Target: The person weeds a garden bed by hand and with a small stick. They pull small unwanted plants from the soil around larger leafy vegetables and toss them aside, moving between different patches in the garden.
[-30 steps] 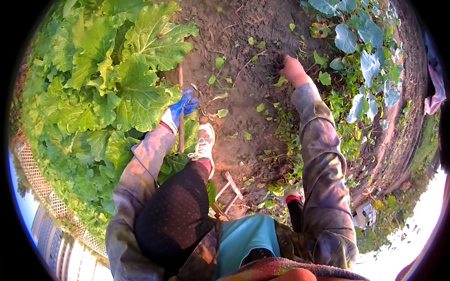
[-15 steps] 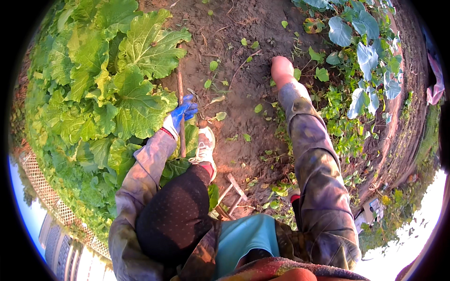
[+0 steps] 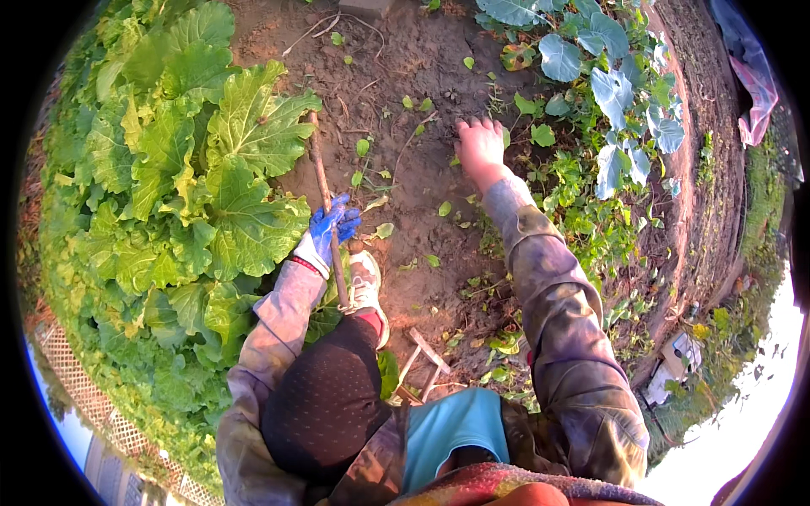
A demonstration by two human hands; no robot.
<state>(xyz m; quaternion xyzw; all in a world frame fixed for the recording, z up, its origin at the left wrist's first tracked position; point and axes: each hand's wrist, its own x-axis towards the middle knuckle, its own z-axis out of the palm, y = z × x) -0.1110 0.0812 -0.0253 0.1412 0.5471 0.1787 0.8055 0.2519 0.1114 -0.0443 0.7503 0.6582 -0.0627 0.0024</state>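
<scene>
My left hand [image 3: 331, 229], in a blue and white glove, grips a thin wooden stick [image 3: 324, 194] that stands on the bare soil beside big leafy green plants [image 3: 194, 194]. My right hand [image 3: 480, 145] is bare and reaches forward, its fingers curled down onto the brown soil among small green seedlings [image 3: 445, 208]; whether it holds anything is hidden. My knee in dark fabric [image 3: 325, 405] and a pale shoe [image 3: 366, 291] sit below the left hand.
Broad-leaved plants with bluish leaves [image 3: 591, 76] grow at the upper right. A small wooden stool frame [image 3: 422, 363] lies near my legs. A wire fence [image 3: 93, 405] runs at the lower left. A cloth [image 3: 755, 84] hangs at the far right.
My right hand has drawn back toward me and to the left over the soil. The left hand still grips the stick in the same spot.
</scene>
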